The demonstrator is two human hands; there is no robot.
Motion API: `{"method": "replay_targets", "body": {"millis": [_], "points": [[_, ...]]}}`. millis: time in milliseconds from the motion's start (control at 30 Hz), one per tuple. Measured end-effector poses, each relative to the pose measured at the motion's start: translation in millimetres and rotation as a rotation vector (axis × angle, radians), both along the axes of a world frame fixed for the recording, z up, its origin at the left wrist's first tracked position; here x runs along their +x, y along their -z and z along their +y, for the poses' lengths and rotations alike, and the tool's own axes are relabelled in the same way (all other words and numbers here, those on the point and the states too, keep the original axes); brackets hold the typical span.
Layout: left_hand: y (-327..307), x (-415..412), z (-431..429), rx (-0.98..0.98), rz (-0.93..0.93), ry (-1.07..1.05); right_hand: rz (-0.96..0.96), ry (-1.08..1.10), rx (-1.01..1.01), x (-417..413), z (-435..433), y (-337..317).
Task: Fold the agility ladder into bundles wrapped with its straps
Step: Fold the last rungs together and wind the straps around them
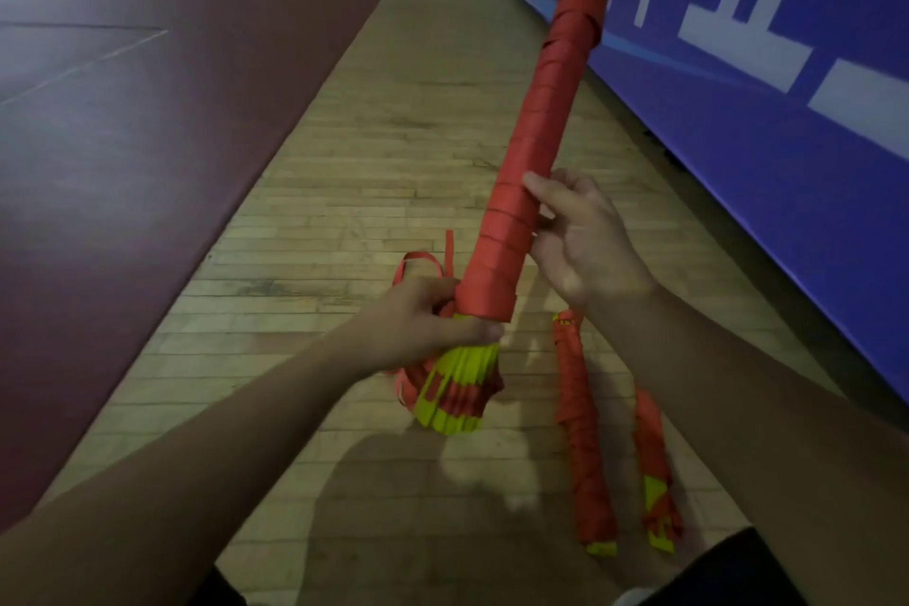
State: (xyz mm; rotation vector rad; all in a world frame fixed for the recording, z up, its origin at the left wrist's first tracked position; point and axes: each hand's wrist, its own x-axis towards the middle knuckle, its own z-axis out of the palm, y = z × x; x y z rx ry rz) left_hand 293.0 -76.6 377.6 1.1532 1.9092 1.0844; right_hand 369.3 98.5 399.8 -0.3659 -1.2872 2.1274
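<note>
A long ladder bundle (546, 123) of yellow rungs wound in red strap slants up from the centre toward the blue wall. Its bare yellow rung ends (457, 389) fan out at the bottom. My left hand (423, 320) grips the bundle just below the wrapped part, with a loose loop of red strap (418, 261) sticking out beside it. My right hand (585, 236) holds the wrapped shaft a little higher, its fingers curled round the far side. Two wrapped bundles lie on the floor to the right: one (585, 438) and another (654, 463).
I stand on a strip of wooden floor (393, 153). A dark red sports mat (123, 113) covers the ground to the left. A blue padded wall banner (787, 89) with white characters runs along the right side.
</note>
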Motion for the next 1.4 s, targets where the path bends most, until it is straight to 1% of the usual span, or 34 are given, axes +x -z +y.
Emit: {"method": "replay_targets", "body": {"millis": [33,67,100,167,233,300,333,433,467,533,600,633,700,767,833,900,933,967,1000,1100,1133,1167,1233,1300,1333,1400], "points": [[-6.6,-3.6,-4.1,0.040,-0.110,0.072,0.054,-0.090,-0.079,3.4,2.1,-2.8],[-10.7,-7.1,-7.0,0.083,-0.177,0.136,0.091,-0.188,-0.160,6.3,2.5,-4.0],[-13.2,-9.8,-9.6,0.119,-0.212,0.189,0.105,-0.291,-0.226,9.1,1.2,-3.5],[-12.0,-12.7,-11.6,0.136,-0.236,0.249,0.086,-0.466,-0.293,13.0,-1.5,1.0],[-8.6,-14.4,-11.9,0.105,-0.244,0.281,0.074,-0.534,-0.264,15.0,-3.2,1.2],[-8.1,-17.7,-12.4,0.047,-0.247,0.300,0.062,-0.512,-0.198,17.4,-1.2,-3.0],[-8.1,-21.4,-12.3,-0.008,-0.221,0.307,0.050,-0.488,-0.165,18.3,0.9,-5.4],[-9.3,-32.6,-15.1,-0.233,-0.067,0.347,0.001,-0.426,-0.043,18.6,9.3,-9.1],[-8.8,-34.7,-15.9,-0.264,-0.050,0.352,-0.021,-0.388,-0.005,17.6,11.7,-8.6],[-8.2,-31.9,-15.5,-0.242,-0.005,0.300,-0.056,-0.265,0.079,13.1,12.5,-5.6],[-4.5,-17.2,-8.6,-0.197,0.128,0.162,-0.062,-0.111,0.161,6.1,10.7,0.8],[0.1,-7.3,-3.5,-0.171,0.212,0.068,-0.066,-0.043,0.200,2.0,8.4,4.8],[14.7,8.0,6.6,-0.131,0.455,-0.099,-0.094,0.071,0.275,-6.0,2.7,12.4],[30.2,13.3,13.4,-0.142,0.664,-0.197,-0.118,0.149,0.325,-11.9,-4.3,16.7],[39.9,14.0,16.8,-0.155,0.761,-0.258,-0.126,0.197,0.343,-16.2,-11.4,19.1],[40.8,14.6,16.9,-0.108,0.788,-0.273,-0.147,0.195,0.323,-16.7,-15.2,18.1],[38.5,13.8,15.9,-0.064,0.764,-0.253,-0.139,0.170,0.288,-14.5,-15.1,15.0],[34.0,11.1,14.1,-0.022,0.698,-0.217,-0.118,0.131,0.235,-11.5,-13.7,10.9],[27.8,5.9,11.2,0.001,0.579,-0.166,-0.084,0.087,0.173,-7.6,-11.3,5.6],[7.8,-8.7,1.2,0.044,0.135,0.039,0.072,-0.078,-0.005,5.2,-5.9,-9.5],[2.2,-8.3,-1.5,0.073,0.025,0.079,0.108,-0.164,-0.070,9.0,-6.0,-13.4],[-0.7,-7.0,-2.7,0.103,-0.039,0.106,0.119,-0.259,-0.127,11.3,-6.9,-15.8],[-4.3,-1.6,-2.0,0.144,-0.062,0.122,0.108,-0.417,-0.224,12.7,-6.7,-13.8],[-3.9,0.5,-2.4,0.150,-0.095,0.141,0.079,-0.518,-0.246,12.0,-4.2,-9.6],[-3.3,-0.1,-3.5,0.134,-0.129,0.168,0.056,-0.526,-0.211,12.3,-2.8,-9.2],[-2.9,-3.0,-5.2,0.072,-0.174,0.230,0.007,-0.479,-0.074,12.8,1.8,-8.4]]}}
